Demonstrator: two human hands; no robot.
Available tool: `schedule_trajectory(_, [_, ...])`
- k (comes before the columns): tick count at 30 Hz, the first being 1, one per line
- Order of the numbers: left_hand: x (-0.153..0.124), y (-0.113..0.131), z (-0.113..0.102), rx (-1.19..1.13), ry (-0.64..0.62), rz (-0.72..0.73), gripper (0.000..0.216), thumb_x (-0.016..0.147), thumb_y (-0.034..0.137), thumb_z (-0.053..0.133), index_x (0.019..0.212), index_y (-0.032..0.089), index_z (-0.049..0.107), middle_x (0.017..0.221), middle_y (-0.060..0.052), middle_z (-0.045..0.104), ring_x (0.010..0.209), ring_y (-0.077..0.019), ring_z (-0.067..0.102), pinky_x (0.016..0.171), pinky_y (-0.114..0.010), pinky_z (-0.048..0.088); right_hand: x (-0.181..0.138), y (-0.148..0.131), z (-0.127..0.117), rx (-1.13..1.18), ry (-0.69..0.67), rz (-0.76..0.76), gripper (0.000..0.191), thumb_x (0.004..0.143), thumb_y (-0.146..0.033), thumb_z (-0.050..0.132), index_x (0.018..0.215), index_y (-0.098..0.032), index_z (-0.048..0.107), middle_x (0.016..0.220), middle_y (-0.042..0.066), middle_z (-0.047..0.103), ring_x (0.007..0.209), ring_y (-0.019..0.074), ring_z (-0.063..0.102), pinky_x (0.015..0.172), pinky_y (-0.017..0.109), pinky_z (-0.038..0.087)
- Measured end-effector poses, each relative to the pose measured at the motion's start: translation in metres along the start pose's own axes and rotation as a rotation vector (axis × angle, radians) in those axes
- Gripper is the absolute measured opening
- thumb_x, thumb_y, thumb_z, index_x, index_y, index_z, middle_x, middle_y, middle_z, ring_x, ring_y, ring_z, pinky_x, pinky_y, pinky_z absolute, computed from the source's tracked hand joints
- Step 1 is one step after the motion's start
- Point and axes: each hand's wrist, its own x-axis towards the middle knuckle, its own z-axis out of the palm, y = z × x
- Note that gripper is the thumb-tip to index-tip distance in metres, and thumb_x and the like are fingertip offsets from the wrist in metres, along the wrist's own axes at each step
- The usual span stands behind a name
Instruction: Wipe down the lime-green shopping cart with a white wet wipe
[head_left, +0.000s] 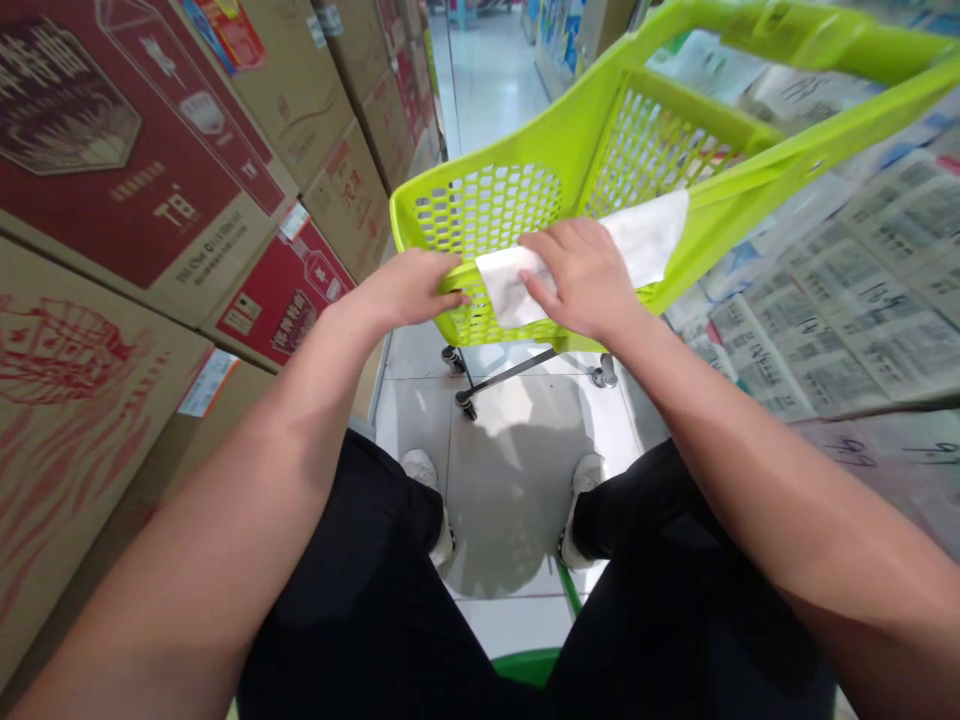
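Note:
A lime-green plastic shopping cart (600, 150) stands in front of me, its perforated basket turned side-on. My left hand (420, 285) is closed over the near corner of the basket rim, thumb on the inner side and fingers wrapped round the edge. A white cloth (649, 235) lies draped along the near rim. My right hand (581, 275) presses on the cloth with its fingers curled over the rim, holding the cloth against the plastic. Parts of the cloth and rim are hidden under that hand.
Stacked cartons (135, 130) line the left side. Plastic-wrapped packs (840, 300) with handwritten prices are piled on the right. The cart's caster wheels (466, 403) rest on the tiled floor (502, 480) between us. Something green (525, 665) shows beneath me, between my legs.

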Motion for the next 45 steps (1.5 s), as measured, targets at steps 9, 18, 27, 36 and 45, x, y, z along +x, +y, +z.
schedule_trajectory(9, [0.0, 0.014, 0.003, 0.024, 0.027, 0.018, 0.047, 0.106, 0.043, 0.064, 0.143, 0.014, 0.066, 0.126, -0.017, 0.081, 0.114, -0.0349, 0.077, 0.096, -0.041, 0.055, -0.008, 0.051, -0.018, -0.184, 0.183, 0.167, 0.071, 0.114, -0.075, 0.03, 0.109, -0.022, 0.076, 0.111, 0.021, 0.076, 0.123, 0.045, 0.059, 0.108, 0.067, 0.037])
schedule_trajectory(18, [0.003, 0.015, 0.003, 0.037, 0.026, 0.053, 0.038, 0.101, 0.046, 0.064, 0.123, 0.016, 0.076, 0.111, -0.014, 0.082, 0.105, -0.0323, 0.077, 0.093, -0.04, 0.055, -0.014, 0.033, -0.024, -0.074, 0.043, 0.049, 0.071, 0.114, -0.076, 0.025, 0.124, -0.024, 0.073, 0.115, 0.018, 0.074, 0.121, 0.0411, 0.061, 0.11, 0.062, 0.039])
schedule_trajectory(27, [0.003, 0.035, 0.001, 0.083, 0.023, 0.009, 0.036, 0.097, 0.047, 0.065, 0.114, 0.019, 0.078, 0.108, -0.012, 0.083, 0.103, -0.0358, 0.079, 0.088, -0.042, 0.056, -0.021, 0.034, -0.023, -0.15, 0.092, 0.066, 0.077, 0.112, -0.081, 0.029, 0.121, -0.022, 0.077, 0.115, 0.02, 0.076, 0.119, 0.0411, 0.061, 0.108, 0.061, 0.039])
schedule_trajectory(36, [0.002, 0.025, -0.001, 0.037, -0.027, 0.069, 0.032, 0.099, 0.048, 0.065, 0.113, 0.021, 0.076, 0.106, -0.009, 0.082, 0.103, -0.0311, 0.078, 0.088, -0.039, 0.055, -0.018, 0.051, -0.051, 0.024, -0.064, 0.066, 0.076, 0.111, -0.08, 0.022, 0.117, -0.028, 0.077, 0.104, 0.017, 0.08, 0.11, 0.0418, 0.066, 0.103, 0.063, 0.045])
schedule_trajectory(45, [0.002, 0.036, -0.001, 0.069, -0.038, 0.085, 0.035, 0.104, 0.048, 0.062, 0.12, 0.019, 0.075, 0.112, -0.012, 0.083, 0.106, -0.0351, 0.078, 0.087, -0.04, 0.052, -0.005, -0.007, -0.032, 0.099, -0.097, -0.116, 0.06, 0.115, -0.064, 0.032, 0.126, -0.028, 0.079, 0.137, 0.015, 0.077, 0.136, 0.0435, 0.061, 0.115, 0.065, 0.043])
